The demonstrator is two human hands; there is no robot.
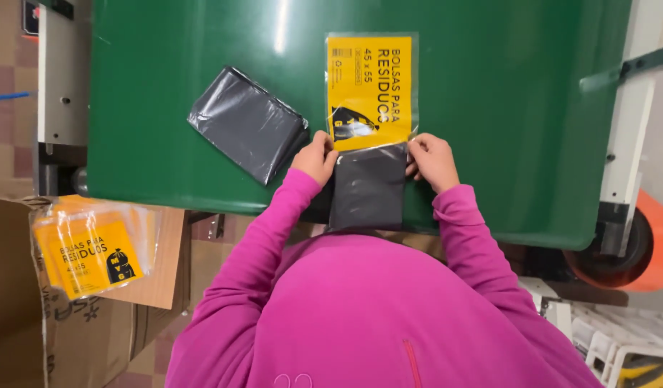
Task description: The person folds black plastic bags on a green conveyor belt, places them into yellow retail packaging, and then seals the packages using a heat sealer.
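Hands: left hand, right hand grip clear sleeve | black bag stack half in

Bright magenta long-sleeved top, ribbed cuffs at wrists, bare hands, no gloves or rings

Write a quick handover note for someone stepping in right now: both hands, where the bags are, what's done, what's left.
Left hand and right hand each pinch the open end of the clear yellow-labelled plastic sleeve on the green table.
The folded black plastic bag bundle is partly in the sleeve; most sticks out.
A second folded black bundle lies to the left, unpacked.
A stack of yellow-labelled sleeves rests on the cardboard box.
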